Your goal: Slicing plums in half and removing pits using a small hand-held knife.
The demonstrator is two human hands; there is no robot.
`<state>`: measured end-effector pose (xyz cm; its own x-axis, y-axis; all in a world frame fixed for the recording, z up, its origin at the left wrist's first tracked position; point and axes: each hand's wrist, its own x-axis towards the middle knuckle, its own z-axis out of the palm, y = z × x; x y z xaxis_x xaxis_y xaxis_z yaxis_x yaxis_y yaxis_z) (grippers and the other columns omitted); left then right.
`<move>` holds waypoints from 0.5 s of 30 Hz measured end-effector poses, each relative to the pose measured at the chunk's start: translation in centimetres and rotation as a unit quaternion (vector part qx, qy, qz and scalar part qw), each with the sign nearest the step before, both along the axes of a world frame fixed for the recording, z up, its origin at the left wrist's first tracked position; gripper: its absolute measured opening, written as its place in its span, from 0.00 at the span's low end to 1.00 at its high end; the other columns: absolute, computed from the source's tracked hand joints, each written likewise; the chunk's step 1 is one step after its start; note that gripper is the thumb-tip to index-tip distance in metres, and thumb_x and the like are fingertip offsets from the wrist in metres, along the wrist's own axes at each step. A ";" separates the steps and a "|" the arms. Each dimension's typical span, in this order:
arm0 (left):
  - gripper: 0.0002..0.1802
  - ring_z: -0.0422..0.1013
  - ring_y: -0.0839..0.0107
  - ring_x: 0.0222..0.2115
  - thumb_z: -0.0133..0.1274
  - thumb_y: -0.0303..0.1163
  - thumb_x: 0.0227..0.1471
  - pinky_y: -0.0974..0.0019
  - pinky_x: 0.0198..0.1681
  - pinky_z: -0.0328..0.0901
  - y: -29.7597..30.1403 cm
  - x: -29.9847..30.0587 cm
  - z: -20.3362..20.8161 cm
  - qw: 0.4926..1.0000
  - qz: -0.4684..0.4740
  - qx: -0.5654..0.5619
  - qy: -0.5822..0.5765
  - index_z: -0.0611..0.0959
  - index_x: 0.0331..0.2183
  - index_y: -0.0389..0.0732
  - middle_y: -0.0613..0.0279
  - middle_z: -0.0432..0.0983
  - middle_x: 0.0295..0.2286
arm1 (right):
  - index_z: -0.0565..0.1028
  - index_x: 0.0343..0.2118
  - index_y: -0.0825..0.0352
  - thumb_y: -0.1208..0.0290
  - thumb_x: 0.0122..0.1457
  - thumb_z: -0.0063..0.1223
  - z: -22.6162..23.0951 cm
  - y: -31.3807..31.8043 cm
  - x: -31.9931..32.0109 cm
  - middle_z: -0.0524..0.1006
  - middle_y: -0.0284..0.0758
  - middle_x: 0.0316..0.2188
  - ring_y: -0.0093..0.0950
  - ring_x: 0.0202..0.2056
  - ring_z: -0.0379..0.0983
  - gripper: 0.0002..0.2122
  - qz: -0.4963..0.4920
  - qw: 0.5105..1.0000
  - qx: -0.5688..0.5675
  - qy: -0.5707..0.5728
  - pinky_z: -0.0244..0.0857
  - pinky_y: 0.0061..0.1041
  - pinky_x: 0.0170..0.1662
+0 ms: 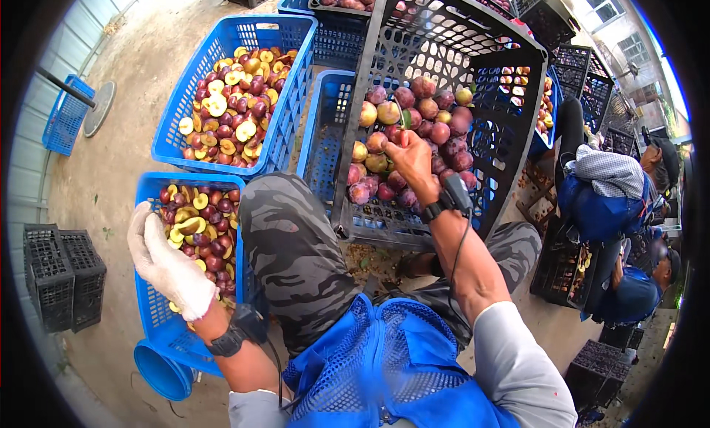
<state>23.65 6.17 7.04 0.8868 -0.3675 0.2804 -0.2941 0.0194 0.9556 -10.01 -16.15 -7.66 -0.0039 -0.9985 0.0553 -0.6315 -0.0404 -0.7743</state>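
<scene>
In a white glove, my left hand is held over a blue crate of cut plums at the left. Its fingers are stretched out and apart, with nothing seen in them. My bare right hand reaches into a tilted black crate of whole plums. The right fingers are closed, and a small red part shows at their tips; what they hold is not clear. A green leaf lies just beyond those fingertips.
Another blue crate of halved plums stands at the far left. A blue bucket is behind the near-left crate. Stacked black crates stand by the left wall. Two people are seated at the right among more crates.
</scene>
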 end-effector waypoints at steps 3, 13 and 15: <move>0.17 0.75 0.64 0.45 0.48 0.31 0.62 0.61 0.50 0.71 -1.2 -8.4 3.5 0.976 -0.166 -0.023 0.141 0.79 0.48 0.31 0.51 0.78 0.44 | 0.75 0.41 0.65 0.63 0.49 0.66 -3.4 0.6 1.6 0.76 0.46 0.28 0.42 0.30 0.77 0.18 0.049 0.990 -0.106 0.081 0.70 0.38 0.36; 0.21 0.78 0.64 0.32 0.47 0.41 0.65 0.62 0.39 0.75 -6.4 -19.4 -5.6 0.713 -0.372 0.036 0.593 0.76 0.53 0.38 0.55 0.79 0.40 | 0.74 0.30 0.64 0.66 0.57 0.60 2.7 2.6 -1.8 0.74 0.30 0.20 0.23 0.19 0.69 0.08 0.043 0.969 0.116 -0.215 0.63 0.24 0.24; 0.27 0.78 0.62 0.34 0.44 0.49 0.66 0.59 0.39 0.75 -7.4 -20.6 -5.4 0.709 -0.376 0.074 0.592 0.72 0.57 0.41 0.54 0.78 0.41 | 0.76 0.34 0.66 0.63 0.63 0.57 7.7 5.7 -3.5 0.71 0.26 0.16 0.16 0.11 0.61 0.10 0.065 0.879 0.265 -0.392 0.53 0.16 0.15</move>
<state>3.10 -1.25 1.66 0.0058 -0.8092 -0.5874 0.7567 -0.3805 0.5316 -13.49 -10.41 0.03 0.2819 -0.8781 -0.3867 0.0871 0.4248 -0.9011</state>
